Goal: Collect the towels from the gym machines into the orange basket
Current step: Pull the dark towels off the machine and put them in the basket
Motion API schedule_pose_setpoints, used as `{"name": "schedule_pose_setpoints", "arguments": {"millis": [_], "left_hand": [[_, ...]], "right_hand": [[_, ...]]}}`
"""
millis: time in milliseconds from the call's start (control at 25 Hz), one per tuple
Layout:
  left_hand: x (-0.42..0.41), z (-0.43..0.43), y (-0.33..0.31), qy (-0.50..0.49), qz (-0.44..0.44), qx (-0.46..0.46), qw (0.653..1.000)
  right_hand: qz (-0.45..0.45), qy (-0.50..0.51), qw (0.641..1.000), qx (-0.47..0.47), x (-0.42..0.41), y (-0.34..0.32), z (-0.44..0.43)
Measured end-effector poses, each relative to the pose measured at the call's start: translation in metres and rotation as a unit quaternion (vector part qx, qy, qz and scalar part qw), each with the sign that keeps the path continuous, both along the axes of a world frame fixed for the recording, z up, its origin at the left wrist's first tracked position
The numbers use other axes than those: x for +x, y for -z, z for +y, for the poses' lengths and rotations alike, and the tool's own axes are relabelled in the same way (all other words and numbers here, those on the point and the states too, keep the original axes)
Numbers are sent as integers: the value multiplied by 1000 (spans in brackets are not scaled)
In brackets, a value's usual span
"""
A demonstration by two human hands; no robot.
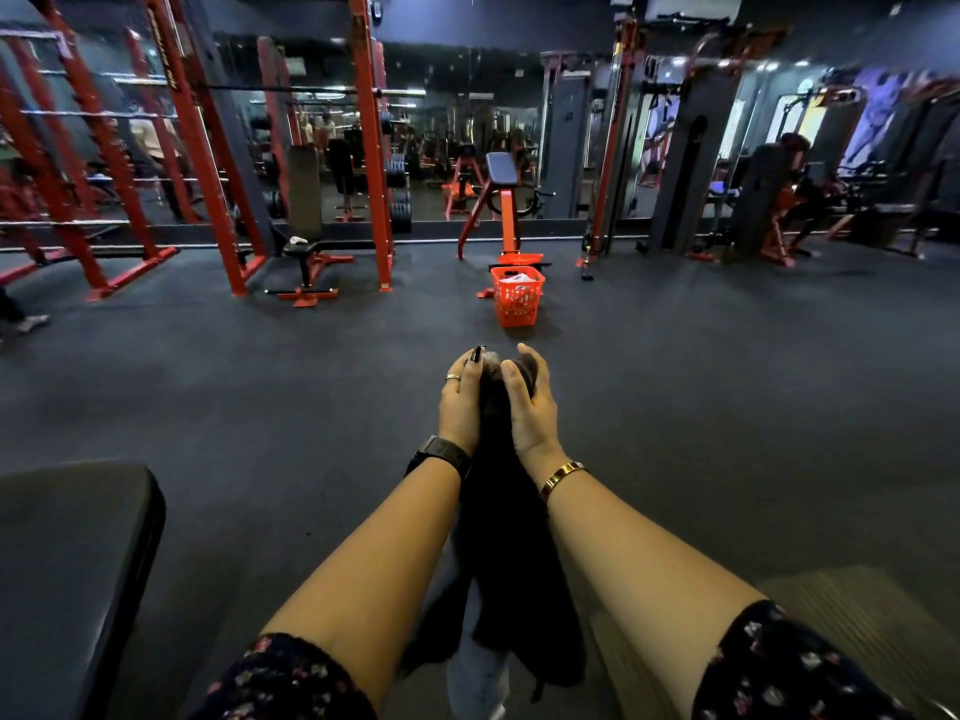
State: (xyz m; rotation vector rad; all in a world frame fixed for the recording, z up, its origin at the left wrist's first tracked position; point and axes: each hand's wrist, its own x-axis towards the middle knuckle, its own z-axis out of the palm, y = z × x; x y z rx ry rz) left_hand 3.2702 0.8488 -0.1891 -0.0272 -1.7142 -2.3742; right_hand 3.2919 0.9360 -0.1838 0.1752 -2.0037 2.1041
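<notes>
A black towel (504,537) hangs down between my forearms, held out in front of me at its top end. My left hand (460,402) presses its left side and my right hand (530,402) grips its right side, both closed on it. The orange basket (517,298) stands on the dark floor straight ahead, a few steps away, with a white towel (517,279) showing inside. On the seat of a black bench inside the red rack lies a small white towel (298,241).
A black padded bench (72,563) is close at my lower left. A red rack (371,148) and an orange incline bench (501,200) stand before a mirrored wall. A person sits at a machine (789,194) far right. A shoe (31,322) shows at the left edge.
</notes>
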Motion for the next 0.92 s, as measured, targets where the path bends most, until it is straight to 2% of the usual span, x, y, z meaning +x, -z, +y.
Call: {"name": "schedule_pose_setpoints", "arguments": {"millis": [360,920], "left_hand": [[-155,-51,14,-3,-17,-3,1000],[-492,-82,7,-13,-44,-30,999]], "right_hand": [[-11,5,1000,0,-153,14,-49],[0,16,1000,3,-496,10,-82]]}}
